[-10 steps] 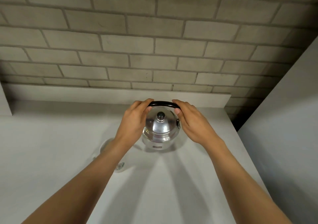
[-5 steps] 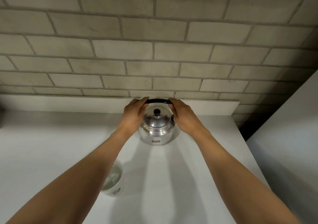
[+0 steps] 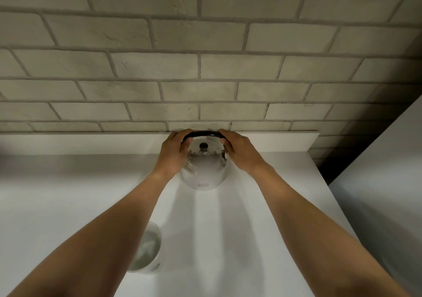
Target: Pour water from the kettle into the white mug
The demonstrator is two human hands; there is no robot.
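Steel kettle (image 3: 204, 168) upright, far on counter (image 3: 68, 194). Left hand (image 3: 172, 154) and right hand (image 3: 241, 151) wrapped around black handle (image 3: 202, 133). White mug (image 3: 148, 251) near left, holding water. Advisable: keep level, release only once settled.

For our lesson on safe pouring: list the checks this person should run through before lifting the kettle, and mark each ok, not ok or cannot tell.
1. Left hand on the black handle: ok.
2. Right hand on the handle's other end: ok.
3. Kettle upright on the counter, lid on: ok.
4. White mug upright and within reach, nearer than the kettle: ok.
5. Room left in the mug: cannot tell; it seems to hold water already.
6. Mug fully in sight: not ok, the left forearm covers part.
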